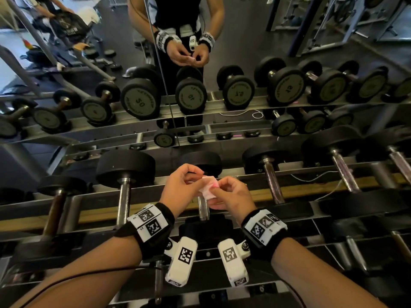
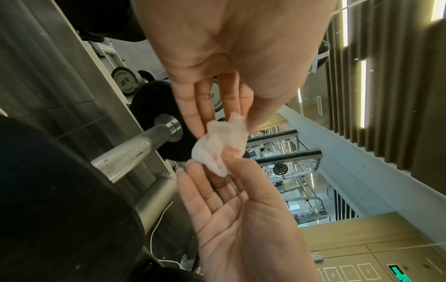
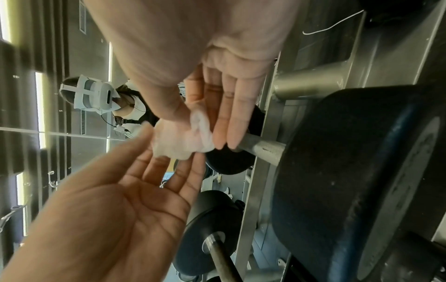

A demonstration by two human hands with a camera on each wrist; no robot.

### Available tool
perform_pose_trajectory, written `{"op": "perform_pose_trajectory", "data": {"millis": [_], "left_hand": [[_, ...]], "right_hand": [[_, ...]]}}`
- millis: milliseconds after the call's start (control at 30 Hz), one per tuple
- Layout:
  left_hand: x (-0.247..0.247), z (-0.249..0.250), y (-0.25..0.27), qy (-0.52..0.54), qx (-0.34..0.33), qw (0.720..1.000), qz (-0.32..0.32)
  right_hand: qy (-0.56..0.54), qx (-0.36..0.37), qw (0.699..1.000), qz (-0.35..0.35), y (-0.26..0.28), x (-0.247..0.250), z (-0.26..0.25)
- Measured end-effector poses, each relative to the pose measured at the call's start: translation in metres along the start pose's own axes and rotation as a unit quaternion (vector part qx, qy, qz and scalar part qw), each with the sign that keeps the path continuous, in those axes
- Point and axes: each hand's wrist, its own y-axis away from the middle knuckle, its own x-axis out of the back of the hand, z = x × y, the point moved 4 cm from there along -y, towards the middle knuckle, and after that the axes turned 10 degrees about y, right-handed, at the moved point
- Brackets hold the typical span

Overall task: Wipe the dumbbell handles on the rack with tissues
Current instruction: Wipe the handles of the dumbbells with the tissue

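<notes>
A crumpled pinkish-white tissue (image 1: 208, 187) hangs between both hands just above the rack's middle dumbbell. My left hand (image 1: 195, 176) pinches its left side between thumb and fingers. My right hand (image 1: 216, 192) pinches the right side. The knurled steel handle (image 1: 203, 207) of that dumbbell runs under the hands, partly hidden by them. In the left wrist view the left hand (image 2: 226, 131) nips the tissue (image 2: 217, 147) beside the handle (image 2: 128, 152). From the right wrist, the right hand (image 3: 202, 129) holds the tissue (image 3: 181, 141) in front of the handle (image 3: 260, 148).
Black dumbbells fill the steel rack (image 1: 289, 192) on both sides, one handle (image 1: 123, 203) to the left and another (image 1: 273, 185) to the right. A mirror (image 1: 169, 63) stands right behind the rack. A white cord (image 1: 315, 178) lies along the right rail.
</notes>
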Motion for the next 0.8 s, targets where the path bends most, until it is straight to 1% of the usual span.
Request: {"op": "perform_pose_trajectory", "data": {"millis": [67, 100, 200, 233, 333, 400, 567, 667, 700, 800], "left_hand": [[-0.003, 0.0, 0.004, -0.014, -0.011, 1.0, -0.024], [-0.005, 0.001, 0.006, -0.025, -0.023, 0.999, -0.025], [-0.005, 0.004, 0.008, -0.05, -0.064, 0.997, 0.0], [-0.005, 0.005, 0.009, -0.061, -0.077, 0.995, -0.003], [-0.009, 0.006, 0.012, -0.121, -0.102, 0.986, -0.044], [-0.012, 0.004, 0.013, -0.16, -0.104, 0.98, -0.063], [-0.016, 0.0, 0.012, -0.226, -0.106, 0.965, -0.084], [-0.019, -0.002, 0.015, -0.252, -0.102, 0.956, -0.109], [-0.019, -0.003, 0.016, -0.246, -0.099, 0.957, -0.113], [-0.013, -0.006, 0.019, -0.197, -0.068, 0.973, -0.101]], "right_hand": [[0.0, -0.005, 1.0, 0.024, -0.002, 0.001, 0.0], [-0.01, -0.014, 0.999, 0.029, -0.003, 0.0, 0.0], [-0.058, -0.057, 0.996, 0.022, -0.003, -0.004, 0.004], [-0.079, -0.067, 0.994, 0.017, -0.002, -0.005, 0.005], [-0.162, -0.086, 0.983, 0.009, -0.001, -0.003, 0.005], [-0.205, -0.095, 0.974, 0.007, -0.002, 0.001, 0.004], [-0.271, -0.105, 0.957, -0.007, -0.003, 0.009, 0.004], [-0.235, -0.083, 0.968, -0.025, -0.004, 0.013, 0.007], [-0.224, -0.085, 0.971, -0.025, -0.005, 0.014, 0.009], [-0.217, -0.101, 0.971, -0.022, -0.008, 0.018, 0.019]]}}
